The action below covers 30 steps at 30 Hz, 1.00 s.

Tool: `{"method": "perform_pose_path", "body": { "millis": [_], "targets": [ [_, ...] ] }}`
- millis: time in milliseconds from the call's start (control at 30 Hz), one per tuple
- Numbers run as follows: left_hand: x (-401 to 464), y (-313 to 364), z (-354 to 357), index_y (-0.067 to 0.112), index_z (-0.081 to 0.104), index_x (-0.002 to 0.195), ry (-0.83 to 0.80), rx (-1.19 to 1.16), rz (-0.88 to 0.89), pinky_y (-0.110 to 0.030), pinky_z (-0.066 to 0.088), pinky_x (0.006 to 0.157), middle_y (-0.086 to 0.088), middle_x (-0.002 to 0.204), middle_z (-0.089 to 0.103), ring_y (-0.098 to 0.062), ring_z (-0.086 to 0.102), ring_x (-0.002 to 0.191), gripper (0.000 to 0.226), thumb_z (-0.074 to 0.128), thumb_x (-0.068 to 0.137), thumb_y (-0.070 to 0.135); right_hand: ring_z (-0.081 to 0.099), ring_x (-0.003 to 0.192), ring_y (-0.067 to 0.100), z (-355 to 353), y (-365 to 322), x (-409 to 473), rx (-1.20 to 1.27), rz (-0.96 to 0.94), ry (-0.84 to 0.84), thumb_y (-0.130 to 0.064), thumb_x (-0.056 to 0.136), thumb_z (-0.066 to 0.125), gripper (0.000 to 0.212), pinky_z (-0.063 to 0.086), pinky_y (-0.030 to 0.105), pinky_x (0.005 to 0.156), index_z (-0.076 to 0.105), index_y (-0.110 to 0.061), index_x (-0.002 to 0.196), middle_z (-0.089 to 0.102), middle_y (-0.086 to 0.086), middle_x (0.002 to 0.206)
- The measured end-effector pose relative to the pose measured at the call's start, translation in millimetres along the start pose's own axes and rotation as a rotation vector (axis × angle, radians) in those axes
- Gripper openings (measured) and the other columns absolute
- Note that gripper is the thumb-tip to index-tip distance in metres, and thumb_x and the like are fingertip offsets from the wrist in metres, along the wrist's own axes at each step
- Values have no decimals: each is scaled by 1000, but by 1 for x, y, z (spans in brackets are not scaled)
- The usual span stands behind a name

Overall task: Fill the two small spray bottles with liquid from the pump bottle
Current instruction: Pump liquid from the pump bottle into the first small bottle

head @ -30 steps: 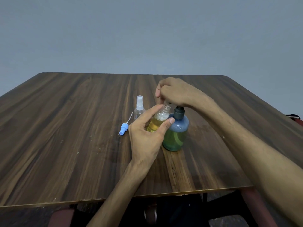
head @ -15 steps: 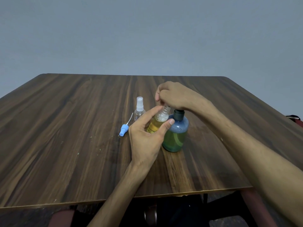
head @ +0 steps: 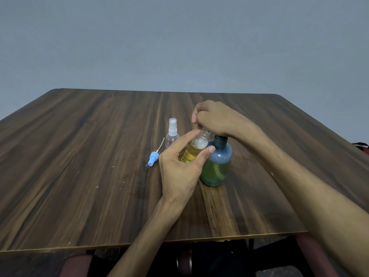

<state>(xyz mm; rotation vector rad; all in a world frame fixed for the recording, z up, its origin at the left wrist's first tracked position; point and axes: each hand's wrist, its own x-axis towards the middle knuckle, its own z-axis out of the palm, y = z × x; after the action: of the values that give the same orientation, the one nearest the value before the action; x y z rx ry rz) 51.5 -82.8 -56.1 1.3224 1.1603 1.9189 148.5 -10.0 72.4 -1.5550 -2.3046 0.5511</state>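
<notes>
Two small clear plastic spray bottles on the dark wood-grain counter (head: 79, 176): one (head: 194, 149), uncapped and roughly half full of yellow liquid, is clamped between the left hand's (head: 180, 170) thumb and fingers (head: 188, 136), tilted against the round blue-tinted pump bottle (head: 217, 162); the other (head: 172, 134), empty, white sprayer on, stands just behind. Right hand (head: 214, 118) curls over the pump head, fingers closed on it, nozzle hidden. Risks: a hard press overshoots the narrow neck, foam overflows, or the loose blue sprayer cap (head: 153, 158) gets knocked.
</notes>
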Motion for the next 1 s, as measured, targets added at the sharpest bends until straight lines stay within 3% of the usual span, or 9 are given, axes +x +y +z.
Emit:
{"method": "perform_pose_path", "body": {
  "millis": [100, 267, 367, 500, 633, 767, 900, 1000],
  "targets": [
    [-1, 0, -1, 12, 78, 123, -9, 1, 10, -44, 61, 100, 1, 115, 80, -18, 75, 112, 46, 92, 80, 8, 63, 84, 15, -3, 0, -1, 38, -17, 9, -11, 92, 41, 28, 46, 33, 70, 67, -12, 102, 77, -1, 91],
    [0, 2, 0, 15, 79, 121, -2, 0, 1, -43, 61, 99, 2, 114, 81, -15, 76, 111, 45, 92, 79, 8, 66, 94, 24, 0, 0, 2, -6, 0, -23, -11, 92, 42, 28, 53, 40, 84, 68, -12, 101, 75, 3, 97],
    [-1, 2, -1, 15, 78, 122, -10, -1, 16, -42, 61, 99, 2, 115, 80, -13, 75, 111, 46, 92, 79, 8, 65, 87, 16, -5, 0, 0, 32, -29, 6, -10, 92, 40, 29, 47, 34, 71, 67, -13, 103, 78, -1, 91],
    [-1, 4, 0, 18, 78, 120, -8, -4, 2, -41, 61, 99, 2, 113, 81, -13, 76, 110, 45, 92, 79, 6, 66, 92, 25, 1, 2, 2, 23, -1, -5, -11, 92, 41, 29, 54, 40, 80, 68, -10, 102, 75, 6, 100],
    [-1, 2, 0, 15, 78, 123, -8, 5, 16, -42, 61, 99, 3, 115, 80, -14, 75, 111, 46, 92, 79, 9, 63, 82, 14, -4, 1, 0, 44, -29, 9, -10, 93, 40, 28, 45, 32, 69, 66, -13, 103, 78, 0, 92],
    [-1, 6, 1, 19, 78, 119, 1, -11, 0, -36, 61, 98, 4, 112, 81, -12, 76, 108, 45, 92, 78, 6, 69, 95, 27, 0, 1, 1, 5, -6, -17, -13, 92, 42, 27, 55, 42, 85, 67, -12, 101, 76, 4, 96],
    [-1, 6, 0, 18, 77, 120, -8, -6, 29, -33, 61, 98, 5, 113, 80, -10, 75, 109, 46, 92, 79, 7, 67, 88, 19, -5, 1, -1, 13, -18, 29, -14, 91, 41, 27, 51, 36, 74, 67, -16, 101, 77, -2, 92],
    [-1, 7, 1, 23, 77, 118, 4, -11, 5, -33, 61, 98, 4, 111, 81, -11, 76, 108, 46, 93, 78, 8, 68, 93, 23, -1, -2, -2, -18, -1, -3, -23, 83, 41, 31, 55, 40, 81, 67, -18, 99, 76, 0, 95]
  ]
}}
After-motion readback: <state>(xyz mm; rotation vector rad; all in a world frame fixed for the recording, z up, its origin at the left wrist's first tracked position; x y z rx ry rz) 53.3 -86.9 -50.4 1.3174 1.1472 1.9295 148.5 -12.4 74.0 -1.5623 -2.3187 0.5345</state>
